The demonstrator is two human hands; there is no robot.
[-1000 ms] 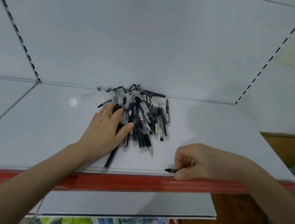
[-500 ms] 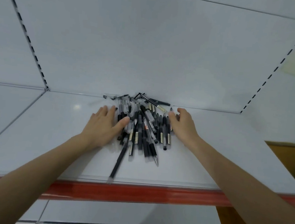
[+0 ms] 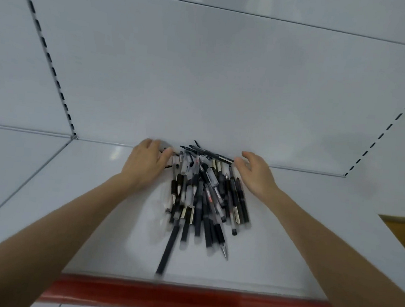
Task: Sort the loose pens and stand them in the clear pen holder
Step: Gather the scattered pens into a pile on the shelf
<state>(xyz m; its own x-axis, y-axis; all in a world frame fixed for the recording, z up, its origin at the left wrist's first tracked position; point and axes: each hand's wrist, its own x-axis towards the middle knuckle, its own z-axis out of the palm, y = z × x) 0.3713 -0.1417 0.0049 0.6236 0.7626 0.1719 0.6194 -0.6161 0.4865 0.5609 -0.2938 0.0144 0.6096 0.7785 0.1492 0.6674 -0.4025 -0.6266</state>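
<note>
White shelving fills the view: a pale back panel with slotted uprights, and a white shelf (image 3: 83,192) edged in front by a red strip (image 3: 184,298). On the shelf, pushed near the back panel, lies a heap of pens (image 3: 205,197), mostly black and clear-barrelled, roughly parallel with their ends toward the front; one long black pen (image 3: 167,250) sticks out almost to the red strip. The left hand (image 3: 144,165) and right hand (image 3: 257,175) flank the heap at its far end, palms turned inward, fingers spread and clamped on nothing. Each grip is apart, touching the outer pens, probably to herd the heap into one bundle that can be lifted together. No clear pen holder is in view, so no pen stands in it yet.
</note>
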